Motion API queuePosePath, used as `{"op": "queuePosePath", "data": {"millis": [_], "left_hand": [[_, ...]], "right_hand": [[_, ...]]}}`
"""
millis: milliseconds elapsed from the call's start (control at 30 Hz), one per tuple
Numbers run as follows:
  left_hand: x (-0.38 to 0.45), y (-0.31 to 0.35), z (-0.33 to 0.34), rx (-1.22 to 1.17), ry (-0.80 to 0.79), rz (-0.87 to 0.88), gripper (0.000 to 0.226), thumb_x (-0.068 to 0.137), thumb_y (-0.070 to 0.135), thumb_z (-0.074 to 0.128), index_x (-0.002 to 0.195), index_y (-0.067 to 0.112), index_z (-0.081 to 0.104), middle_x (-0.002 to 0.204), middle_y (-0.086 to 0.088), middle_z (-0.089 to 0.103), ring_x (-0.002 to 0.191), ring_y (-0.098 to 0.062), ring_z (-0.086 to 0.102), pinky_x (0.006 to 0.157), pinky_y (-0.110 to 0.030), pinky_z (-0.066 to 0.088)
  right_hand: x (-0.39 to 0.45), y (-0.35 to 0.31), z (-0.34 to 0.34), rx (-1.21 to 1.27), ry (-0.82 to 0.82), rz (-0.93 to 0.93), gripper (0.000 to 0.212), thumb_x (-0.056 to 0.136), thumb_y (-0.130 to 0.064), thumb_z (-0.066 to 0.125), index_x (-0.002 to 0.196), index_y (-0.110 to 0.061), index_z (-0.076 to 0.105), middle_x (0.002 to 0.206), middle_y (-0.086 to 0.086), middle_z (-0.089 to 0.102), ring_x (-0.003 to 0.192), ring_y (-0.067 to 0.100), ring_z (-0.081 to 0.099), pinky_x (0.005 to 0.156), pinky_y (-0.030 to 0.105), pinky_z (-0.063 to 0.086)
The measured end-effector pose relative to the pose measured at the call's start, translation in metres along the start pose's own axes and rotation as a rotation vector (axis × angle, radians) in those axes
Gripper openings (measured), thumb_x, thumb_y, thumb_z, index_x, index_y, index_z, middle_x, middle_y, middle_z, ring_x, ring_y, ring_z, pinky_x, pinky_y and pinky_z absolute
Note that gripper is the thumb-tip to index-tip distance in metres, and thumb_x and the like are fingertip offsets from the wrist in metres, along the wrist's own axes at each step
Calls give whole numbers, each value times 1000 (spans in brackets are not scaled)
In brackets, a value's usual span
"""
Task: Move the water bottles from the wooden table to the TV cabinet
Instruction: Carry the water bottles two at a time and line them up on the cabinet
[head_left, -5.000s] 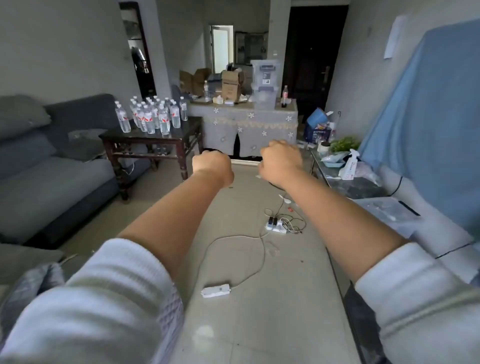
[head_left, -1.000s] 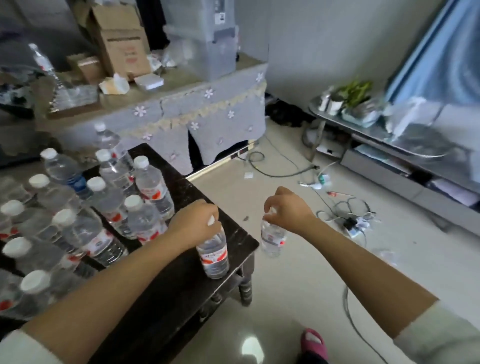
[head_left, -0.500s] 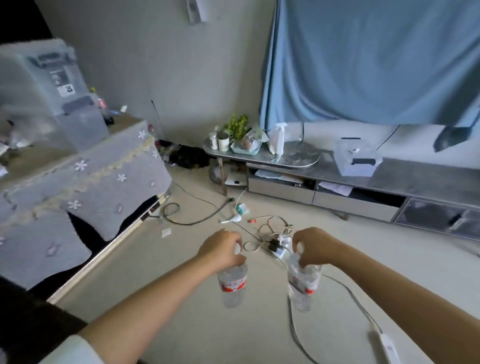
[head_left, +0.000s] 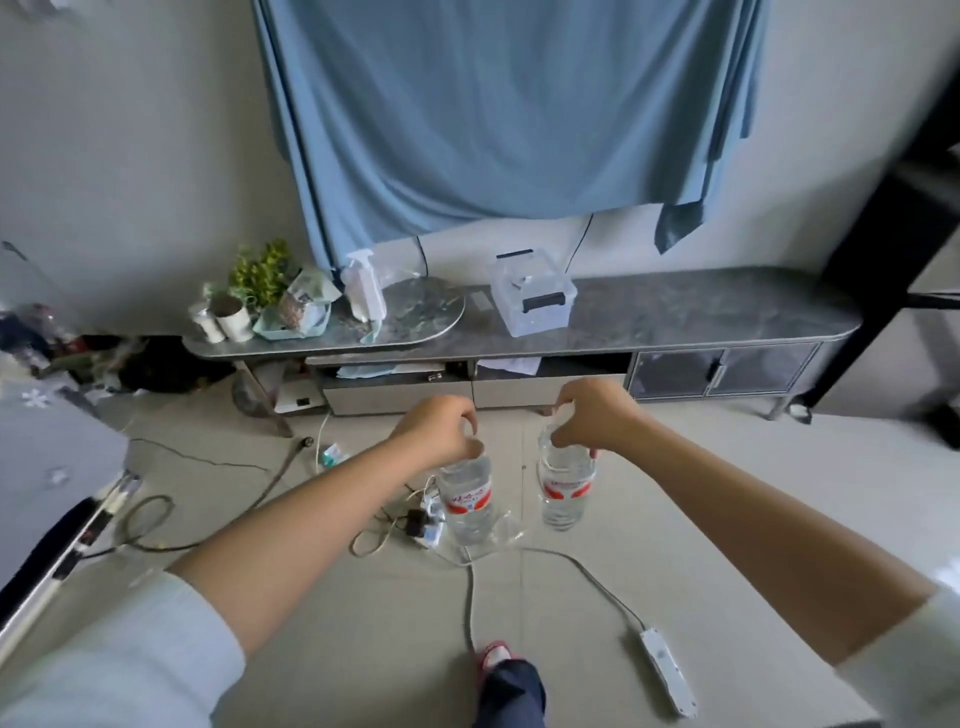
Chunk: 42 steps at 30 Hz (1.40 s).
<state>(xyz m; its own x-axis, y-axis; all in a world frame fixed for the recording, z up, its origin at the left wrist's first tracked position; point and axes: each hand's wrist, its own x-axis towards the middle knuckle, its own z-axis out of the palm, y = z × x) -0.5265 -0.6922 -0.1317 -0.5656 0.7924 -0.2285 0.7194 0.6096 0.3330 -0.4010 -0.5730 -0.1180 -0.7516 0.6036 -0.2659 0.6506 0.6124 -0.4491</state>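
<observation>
I carry two clear water bottles with red labels, both hanging upright above the floor. My left hand (head_left: 435, 431) grips the left bottle (head_left: 466, 501) by its cap end. My right hand (head_left: 589, 415) grips the neck of the right bottle (head_left: 565, 483). The long grey TV cabinet (head_left: 675, 317) stands straight ahead against the wall, under a blue cloth. Both bottles hang in front of the cabinet and lower than its top. The wooden table is out of view.
On the cabinet stand a clear plastic box (head_left: 532, 301), a spray bottle (head_left: 363, 288), a round tray (head_left: 415, 312), a small plant (head_left: 262, 270) and cups. Cables and power strips (head_left: 667, 670) lie across the floor. My foot (head_left: 496, 657) shows at the bottom. A covered table edge (head_left: 52, 467) is at left.
I have turned from the wooden table to face the cabinet squarely and come closer. Both bottles stay in my hands and now hang nearer the cabinet front.
</observation>
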Motion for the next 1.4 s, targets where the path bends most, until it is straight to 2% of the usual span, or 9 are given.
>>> {"op": "queuePosePath", "data": {"millis": [100,267,333,433,500,733,1033,1133,1400], "left_hand": [[63,25,-8,-5,-30,46,25,84,25,65,106,11,64,118,-7,62,108,-24,58,75,-26,41],[176,61,-28,-11,-64,156,22,82,22,66,102,13,66,115,-5,64,106,-23,59,71,-24,38],[220,77,-37,17,-84,200,21,83,22,65,102,14,66,114,-3,64,105,-23,59,71,-24,40],[283,106,-45,28,-107,259,20,82,18,64,101,13,66,114,-6,63,91,-20,54,70,-25,39],[318,125,-47,50,-128,294,21,83,17,62,103,11,65,114,-6,62,89,-19,50,70,-25,37],[422,191,-37,17,-167,356,12,84,16,62,95,11,64,110,-6,64,85,-17,49,70,-26,39],[549,317,-6,31,-208,388,13,81,17,66,80,20,54,105,-6,64,85,-14,50,69,-21,35],[589,360,4,49,-219,379,15,81,21,67,78,21,52,95,0,56,84,-14,49,69,-21,34],[691,469,38,91,-213,415,13,81,20,66,93,19,63,97,-1,46,86,-15,46,71,-20,31]], "right_hand": [[43,26,-32,47,24,46,38,78,-16,69,113,-3,63,91,4,53,61,18,53,36,10,39],[130,67,-86,64,30,142,30,78,-16,69,105,-5,64,72,0,53,43,9,48,30,7,36],[160,83,-110,47,55,154,30,78,-16,70,105,-5,64,86,6,57,50,11,48,35,10,38],[197,110,-143,40,148,188,34,77,-15,70,110,-5,66,103,11,61,80,16,47,65,21,39],[219,130,-160,80,206,223,35,76,-12,70,110,-5,66,107,13,62,87,17,46,72,22,37],[286,212,-209,184,342,318,30,71,-7,73,101,-1,69,91,4,52,86,17,46,71,22,35],[360,359,-281,137,314,287,26,70,-10,72,95,-14,70,90,0,51,87,13,45,73,18,33],[380,411,-313,107,290,276,32,71,-10,72,103,-6,69,93,-2,49,88,12,44,69,18,31],[445,537,-381,114,291,346,32,72,-9,72,103,-2,67,94,0,48,89,17,46,73,24,36]]}}
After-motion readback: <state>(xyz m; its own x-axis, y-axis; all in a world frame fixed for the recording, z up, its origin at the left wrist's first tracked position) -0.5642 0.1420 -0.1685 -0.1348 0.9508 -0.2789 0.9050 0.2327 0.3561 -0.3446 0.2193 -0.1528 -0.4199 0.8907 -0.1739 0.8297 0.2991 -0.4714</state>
